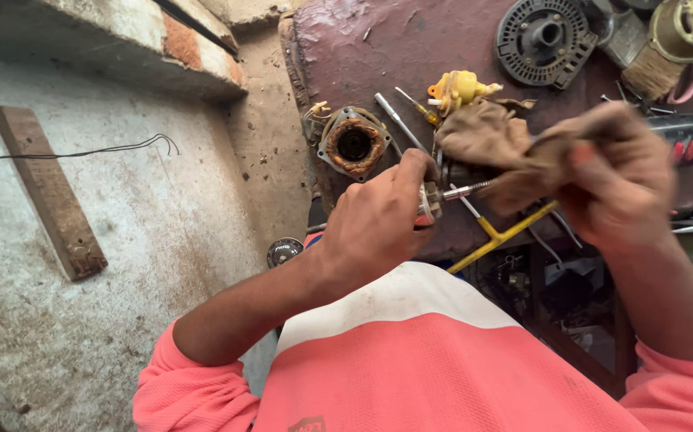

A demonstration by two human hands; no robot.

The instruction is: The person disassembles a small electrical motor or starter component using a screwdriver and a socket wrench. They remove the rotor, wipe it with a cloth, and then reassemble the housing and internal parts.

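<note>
My left hand [378,220] grips a small motor rotor [429,202] whose steel shaft [468,190] sticks out to the right. My right hand [610,184], blurred by motion, holds a dirty brown cloth [494,140] wrapped over the end of that shaft. Both hands are held just above the near edge of a dark maroon workbench [378,48]. On the bench behind my left hand lies a motor stator [354,144] with copper windings.
The bench also carries a yellow plastic part [460,86], a screwdriver [398,118], a black slotted motor cover [542,38], a brush [652,74] and a yellow T-handled tool [500,234]. A grey concrete floor with a wooden strip [49,192] and a thin wire [82,152] is at left.
</note>
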